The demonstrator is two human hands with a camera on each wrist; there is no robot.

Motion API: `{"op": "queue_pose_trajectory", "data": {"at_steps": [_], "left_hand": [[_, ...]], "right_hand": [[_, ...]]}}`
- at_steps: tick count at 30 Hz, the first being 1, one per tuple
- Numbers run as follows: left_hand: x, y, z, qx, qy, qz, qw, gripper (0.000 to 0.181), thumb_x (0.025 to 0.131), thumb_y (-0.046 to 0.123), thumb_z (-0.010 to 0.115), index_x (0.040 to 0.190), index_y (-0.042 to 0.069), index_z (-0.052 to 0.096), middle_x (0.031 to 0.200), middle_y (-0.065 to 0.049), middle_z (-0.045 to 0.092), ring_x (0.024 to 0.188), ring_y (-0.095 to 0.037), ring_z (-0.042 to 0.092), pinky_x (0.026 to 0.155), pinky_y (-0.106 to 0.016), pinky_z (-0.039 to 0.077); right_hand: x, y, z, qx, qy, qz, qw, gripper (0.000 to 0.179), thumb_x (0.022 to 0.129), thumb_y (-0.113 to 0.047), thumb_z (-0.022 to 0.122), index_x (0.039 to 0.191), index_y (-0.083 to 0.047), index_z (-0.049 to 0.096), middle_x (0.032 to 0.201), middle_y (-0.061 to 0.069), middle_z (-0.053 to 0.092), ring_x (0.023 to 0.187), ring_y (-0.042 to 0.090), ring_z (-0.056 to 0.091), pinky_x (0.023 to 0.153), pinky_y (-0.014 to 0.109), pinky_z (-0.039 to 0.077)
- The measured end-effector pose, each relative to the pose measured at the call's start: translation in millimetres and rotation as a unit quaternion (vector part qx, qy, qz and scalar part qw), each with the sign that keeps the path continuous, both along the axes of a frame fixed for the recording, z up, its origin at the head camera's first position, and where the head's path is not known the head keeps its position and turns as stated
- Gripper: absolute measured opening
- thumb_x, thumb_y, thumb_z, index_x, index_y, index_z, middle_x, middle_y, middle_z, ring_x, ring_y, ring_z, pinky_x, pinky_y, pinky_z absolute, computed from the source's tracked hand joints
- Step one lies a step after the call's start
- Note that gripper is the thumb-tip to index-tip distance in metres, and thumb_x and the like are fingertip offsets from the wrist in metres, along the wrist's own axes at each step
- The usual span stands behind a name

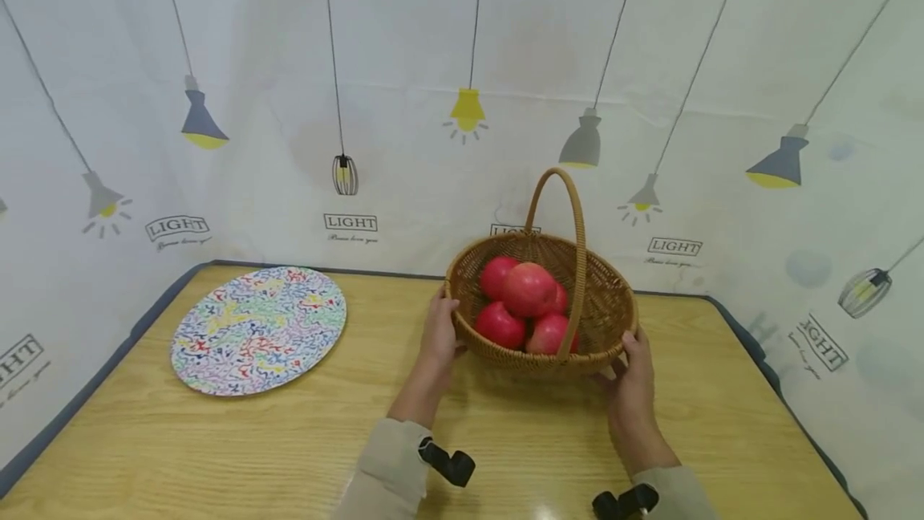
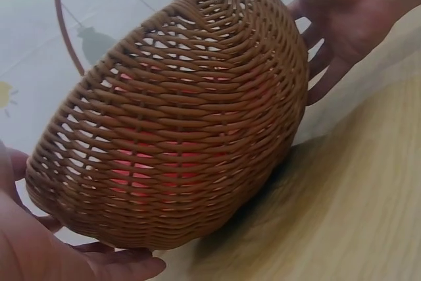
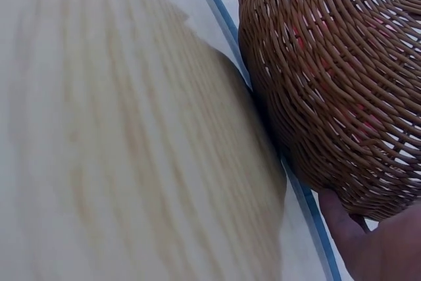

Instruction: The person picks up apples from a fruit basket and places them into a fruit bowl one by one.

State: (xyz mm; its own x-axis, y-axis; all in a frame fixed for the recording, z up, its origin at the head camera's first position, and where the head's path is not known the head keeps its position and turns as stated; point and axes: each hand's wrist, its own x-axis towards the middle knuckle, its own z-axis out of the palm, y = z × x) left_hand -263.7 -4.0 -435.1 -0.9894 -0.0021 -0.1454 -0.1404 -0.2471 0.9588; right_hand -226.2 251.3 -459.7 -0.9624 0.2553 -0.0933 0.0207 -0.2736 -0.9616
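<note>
A brown wicker basket [image 1: 609, 303] with a tall arched handle holds several red apples [image 1: 529, 290], heaped toward its left side. My left hand [image 1: 438, 331] grips the basket's left end, thumb at the rim and fingers spread under the woven wall, as the left wrist view shows. On the opposite end, my right hand [image 1: 633, 379] holds the rim with its thumb on top and fingers below. The basket tilts toward me, and its shadow falls on the tabletop under it. Through the weave, red fruit shows in both wrist views.
A round flat plate [image 1: 260, 331] covered in colourful squiggles lies at the table's back left. The wooden table [image 1: 289, 448] has a dark edge, and a white curtain [image 1: 404, 38] printed with hanging lamps stands right behind it and along both sides.
</note>
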Motion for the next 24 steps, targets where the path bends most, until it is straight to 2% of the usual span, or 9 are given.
{"op": "queue_pose_trajectory", "data": {"at_steps": [5, 7, 10, 12, 15, 17, 19, 22, 24], "left_hand": [[2.7, -0.8, 4.8, -0.087, 0.021, 0.039, 0.9953, 0.066, 0.100, 0.031, 0.039, 0.161, 0.012, 0.021, 0.163, -0.021, 0.029, 0.150, -0.042, 0.031, 0.120, -0.059, 0.031], [6.6, -0.8, 11.7, -0.182, 0.066, 0.074, 0.9783, 0.066, 0.100, 0.031, 0.046, 0.159, 0.011, 0.026, 0.161, -0.019, 0.032, 0.150, -0.038, 0.031, 0.122, -0.057, 0.030], [14.8, 1.2, 26.5, -0.305, 0.140, 0.131, 0.9329, 0.060, 0.096, 0.030, 0.055, 0.152, 0.010, 0.042, 0.157, -0.015, 0.039, 0.149, -0.034, 0.032, 0.119, -0.056, 0.034], [19.2, 3.6, 36.1, -0.323, 0.195, 0.153, 0.9134, 0.050, 0.095, 0.028, 0.057, 0.142, 0.010, 0.054, 0.150, -0.012, 0.048, 0.144, -0.031, 0.039, 0.116, -0.054, 0.039], [21.7, 8.0, 44.1, -0.296, 0.256, 0.170, 0.9046, 0.034, 0.095, 0.020, 0.058, 0.126, 0.009, 0.066, 0.133, -0.011, 0.062, 0.130, -0.029, 0.054, 0.107, -0.049, 0.048], [20.1, 11.2, 46.2, -0.265, 0.275, 0.170, 0.9085, 0.028, 0.095, 0.015, 0.059, 0.121, 0.009, 0.068, 0.124, -0.010, 0.067, 0.122, -0.027, 0.061, 0.103, -0.045, 0.052], [17.6, 14.7, 48.2, -0.227, 0.268, 0.156, 0.9233, 0.028, 0.096, 0.013, 0.059, 0.122, 0.008, 0.066, 0.122, -0.010, 0.068, 0.117, -0.027, 0.064, 0.099, -0.042, 0.055], [12.3, 22.3, 53.1, -0.186, 0.214, 0.111, 0.9525, 0.037, 0.097, 0.019, 0.060, 0.132, 0.009, 0.059, 0.130, -0.011, 0.063, 0.119, -0.027, 0.063, 0.101, -0.043, 0.055], [7.9, 28.3, 58.0, -0.203, 0.164, 0.070, 0.9627, 0.049, 0.098, 0.028, 0.061, 0.142, 0.009, 0.051, 0.138, -0.015, 0.058, 0.124, -0.030, 0.060, 0.104, -0.047, 0.052]], "right_hand": [[2.1, 5, -1.9, -0.002, -0.010, 0.023, 0.9997, 0.064, 0.103, -0.056, 0.033, 0.162, -0.040, 0.012, 0.172, -0.001, 0.007, 0.155, 0.026, 0.023, 0.108, 0.039, 0.040], [2.8, 8, -2.8, -0.018, -0.010, 0.046, 0.9987, 0.067, 0.102, -0.061, 0.031, 0.162, -0.040, 0.010, 0.172, 0.000, 0.005, 0.156, 0.028, 0.022, 0.112, 0.042, 0.038], [3.5, 11, -5.1, -0.041, -0.008, 0.079, 0.9960, 0.072, 0.100, -0.067, 0.029, 0.162, -0.039, 0.006, 0.172, 0.003, 0.001, 0.156, 0.034, 0.018, 0.120, 0.052, 0.030], [3.1, 13, -7.2, -0.048, -0.002, 0.089, 0.9949, 0.073, 0.100, -0.067, 0.029, 0.163, -0.038, 0.005, 0.172, 0.008, 0.000, 0.155, 0.038, 0.016, 0.120, 0.060, 0.027], [1.3, 13, -9.7, -0.080, -0.003, 0.099, 0.9918, 0.074, 0.100, -0.066, 0.032, 0.162, -0.039, 0.005, 0.171, 0.010, -0.002, 0.156, 0.039, 0.013, 0.121, 0.061, 0.024], [-0.5, 13, -10.7, -0.112, -0.004, 0.106, 0.9880, 0.074, 0.099, -0.065, 0.035, 0.162, -0.039, 0.005, 0.171, 0.009, -0.003, 0.156, 0.038, 0.011, 0.121, 0.061, 0.023], [-2.5, 13, -11.8, -0.138, -0.011, 0.111, 0.9841, 0.073, 0.099, -0.065, 0.037, 0.161, -0.041, 0.006, 0.170, 0.007, -0.002, 0.157, 0.035, 0.011, 0.120, 0.059, 0.026], [-5.4, 14, -13.5, -0.158, -0.010, 0.115, 0.9806, 0.071, 0.099, -0.063, 0.037, 0.161, -0.041, 0.009, 0.169, 0.004, 0.002, 0.156, 0.032, 0.012, 0.114, 0.054, 0.038], [-7.1, 13, -13.8, -0.154, -0.009, 0.118, 0.9810, 0.071, 0.099, -0.063, 0.037, 0.160, -0.042, 0.009, 0.168, 0.003, 0.003, 0.156, 0.031, 0.014, 0.108, 0.050, 0.045]]}}
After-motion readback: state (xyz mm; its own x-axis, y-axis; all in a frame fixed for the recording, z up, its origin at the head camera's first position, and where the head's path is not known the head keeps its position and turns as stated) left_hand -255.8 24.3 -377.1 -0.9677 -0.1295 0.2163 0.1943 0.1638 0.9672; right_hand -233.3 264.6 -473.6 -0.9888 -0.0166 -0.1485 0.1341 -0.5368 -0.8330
